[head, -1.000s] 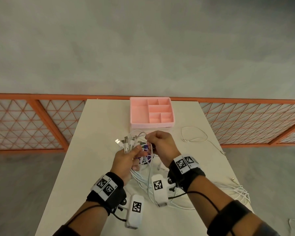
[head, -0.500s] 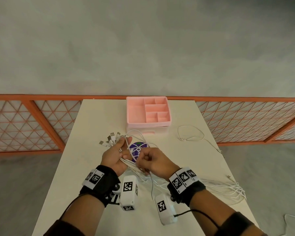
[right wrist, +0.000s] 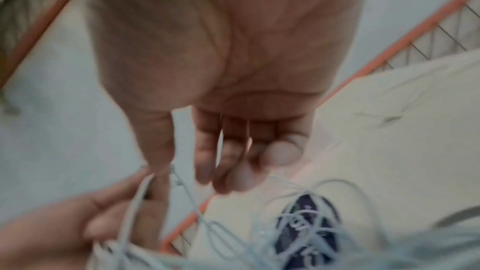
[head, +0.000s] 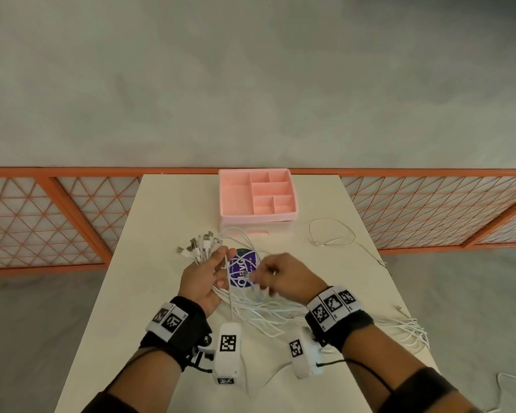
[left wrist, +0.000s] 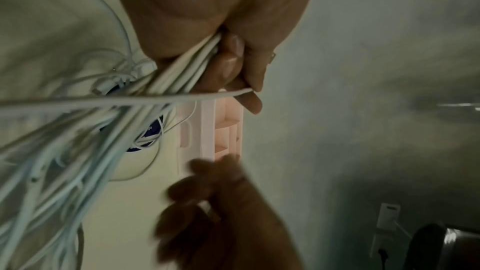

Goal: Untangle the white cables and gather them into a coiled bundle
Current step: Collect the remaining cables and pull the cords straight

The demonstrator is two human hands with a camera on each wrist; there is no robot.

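My left hand [head: 203,278] grips a thick bunch of white cables [head: 265,311] above the table. Their USB plugs [head: 198,247] fan out past its fingers. In the left wrist view the fingers [left wrist: 228,63] curl round the bunch [left wrist: 182,73], and one strand crosses a fingertip. The cables trail right across the table to its edge [head: 411,332]. My right hand [head: 283,278] hovers just right of a purple disc [head: 242,269]. In the blurred right wrist view its fingers [right wrist: 221,151] hang loosely with nothing pinched.
A pink divided organiser [head: 256,216] stands at the far middle of the cream table [head: 167,222]. One loose white cable [head: 310,231] loops on the table right of it. An orange lattice railing [head: 72,210] runs behind and beside the table.
My hands were together over the disc at the plugs. They have come apart: the left went left with the bunch, the right drew back to the right, and the disc is uncovered.
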